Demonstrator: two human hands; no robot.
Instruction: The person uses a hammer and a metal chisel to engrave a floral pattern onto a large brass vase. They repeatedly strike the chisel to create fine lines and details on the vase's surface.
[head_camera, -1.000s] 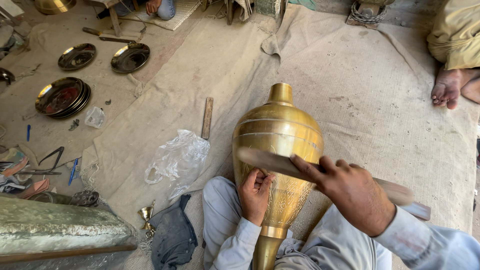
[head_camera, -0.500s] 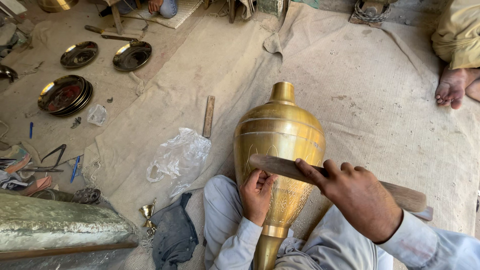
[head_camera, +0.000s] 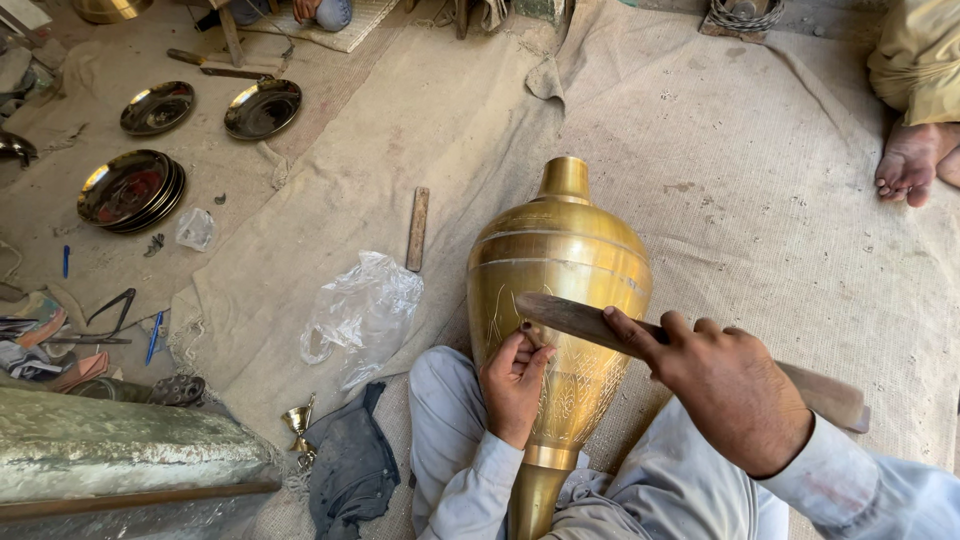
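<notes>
Crumpled clear plastic bag (head_camera: 362, 310) and flat wooden strip (head_camera: 417, 229) lie left of the engraved golden brass vase (head_camera: 560, 270). Right hand (head_camera: 725, 385) grips a dark wooden stick (head_camera: 575, 318); left hand (head_camera: 513, 385) pinches, perhaps, a small tool.

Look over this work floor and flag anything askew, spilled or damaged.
Nothing looks spilled or broken. The brass vase lies tilted across the person's lap rather than upright, steadied by the left hand while the right hand holds a wooden stick against it. A crumpled plastic bag lies loose on the cloth.
</notes>
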